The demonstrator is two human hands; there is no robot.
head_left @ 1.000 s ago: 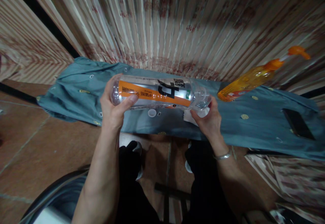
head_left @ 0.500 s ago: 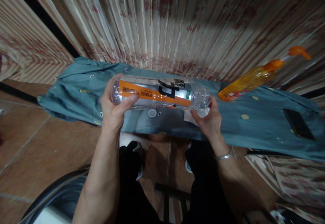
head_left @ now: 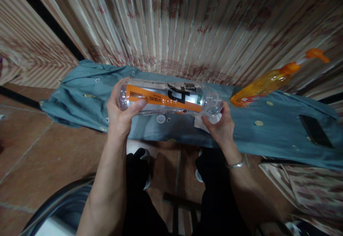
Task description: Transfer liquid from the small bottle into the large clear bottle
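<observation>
A clear plastic bottle (head_left: 163, 98) with an orange, silver and black label lies sideways in the air between my hands, above a bench draped in teal cloth (head_left: 144, 130). My left hand (head_left: 122, 109) wraps round its base end, thumb pressed on the label. At the neck end, my right hand (head_left: 221, 123) grips with thumb and fingers; whether the neck has a cap on it, I cannot tell. Below the bottle, a small white cap (head_left: 160, 118) rests on the cloth. Partly behind my right hand lies a piece of white paper (head_left: 199, 123).
An amber pump bottle (head_left: 259, 86) with an orange pump head stands at the right on the cloth. Farther right lies a black phone (head_left: 315, 130). A pleated curtain (head_left: 171, 25) hangs behind the bench. At the lower left is a dark round bin (head_left: 66, 200).
Hardly anything differs. Both hands keep their hold on the clear bottle in the same place, and the view has shifted very slightly.
</observation>
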